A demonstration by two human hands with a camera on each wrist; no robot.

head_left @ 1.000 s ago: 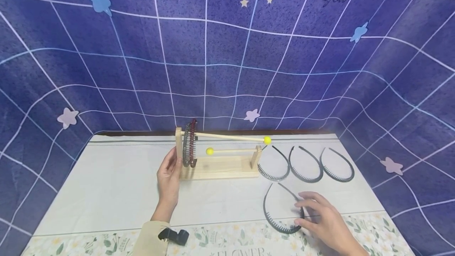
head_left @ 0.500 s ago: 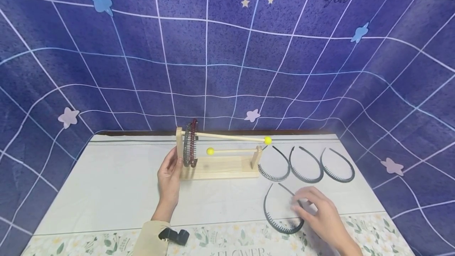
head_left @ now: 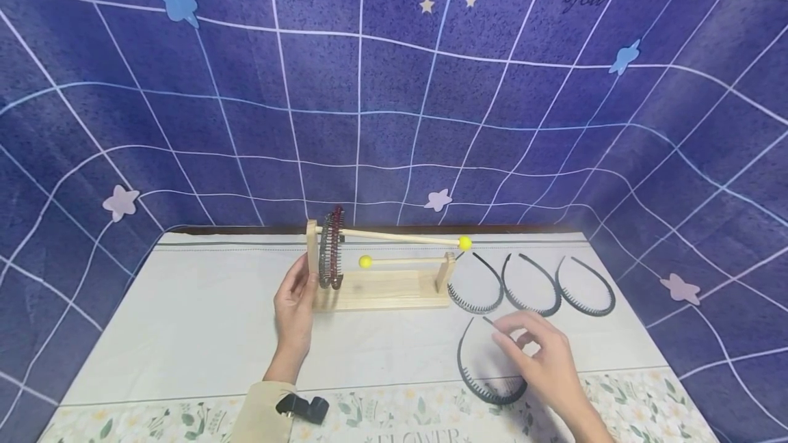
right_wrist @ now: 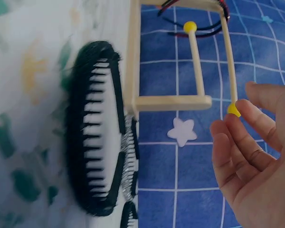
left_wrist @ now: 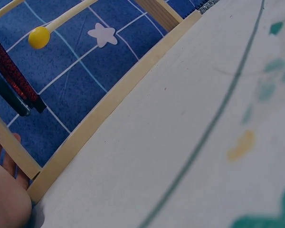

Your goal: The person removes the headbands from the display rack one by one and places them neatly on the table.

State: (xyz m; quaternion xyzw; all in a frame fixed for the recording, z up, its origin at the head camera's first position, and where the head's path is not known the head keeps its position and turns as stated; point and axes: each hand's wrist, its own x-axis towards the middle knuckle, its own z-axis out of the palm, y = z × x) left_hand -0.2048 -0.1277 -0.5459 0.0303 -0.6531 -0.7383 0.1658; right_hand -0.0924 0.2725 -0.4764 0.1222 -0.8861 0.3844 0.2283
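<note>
My left hand (head_left: 294, 310) grips the left post of a wooden rack (head_left: 382, 303) with two yellow-tipped rods. On the upper rod, near that post, hang a dark grey toothed headband (head_left: 323, 262) and a red one (head_left: 336, 251). The lower rod (head_left: 406, 261) extends from the short right post and carries nothing. In front of the rack's right end, a black toothed headband (head_left: 474, 388) lies on the table. My right hand (head_left: 542, 361) hovers over its right side, partly hiding it. The right wrist view shows those fingers (right_wrist: 223, 147) loosely bent, holding nothing, apart from the headband (right_wrist: 78, 128).
Right of the rack, three more dark headbands lie in a row: one beside the post (head_left: 477, 307), a middle one (head_left: 535, 310) and a far-right one (head_left: 591, 310). A blue gridded cloth (head_left: 394, 135) hangs behind the table. A black strap (head_left: 301, 407) circles my left wrist.
My right hand has moved left and slightly away from me over the black headband, its fingers drawing closer together. My left hand, the rack and the headbands have stayed put.
</note>
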